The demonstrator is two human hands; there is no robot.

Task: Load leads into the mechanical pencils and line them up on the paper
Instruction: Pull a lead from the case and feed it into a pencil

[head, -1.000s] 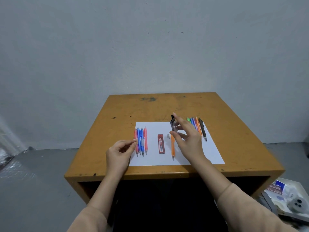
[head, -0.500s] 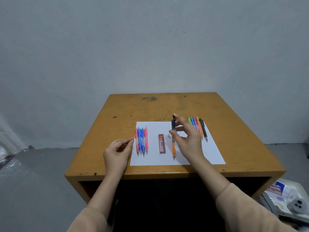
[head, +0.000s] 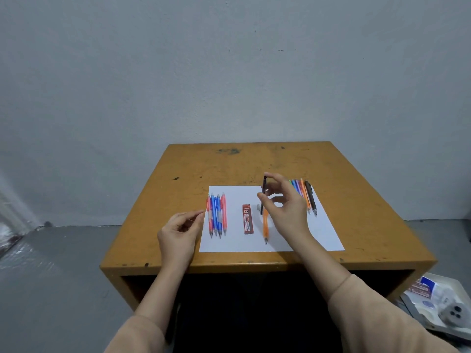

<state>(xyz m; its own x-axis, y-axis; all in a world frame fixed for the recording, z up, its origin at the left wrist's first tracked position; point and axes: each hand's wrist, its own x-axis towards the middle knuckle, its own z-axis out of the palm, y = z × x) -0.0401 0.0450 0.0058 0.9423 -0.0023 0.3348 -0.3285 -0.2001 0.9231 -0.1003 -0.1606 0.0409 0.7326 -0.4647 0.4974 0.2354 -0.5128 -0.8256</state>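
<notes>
Progress, as judged: four pencils lie in a row at the left of the paper, apparently done. The orange pencil at mid-sheet is in work beside the red lead box, and five pencils at the right edge seemingly remain. The right hand pinches a dark slim case between thumb and forefinger above the orange pencil's rear end, its long axis near upright and its lower end toward the sheet; the orange pencil lies flat, tip toward the person. The left hand hovers at the sheet's left edge over the bench, thumb and forefinger tips together, and whether they hold a lead cannot be told.
</notes>
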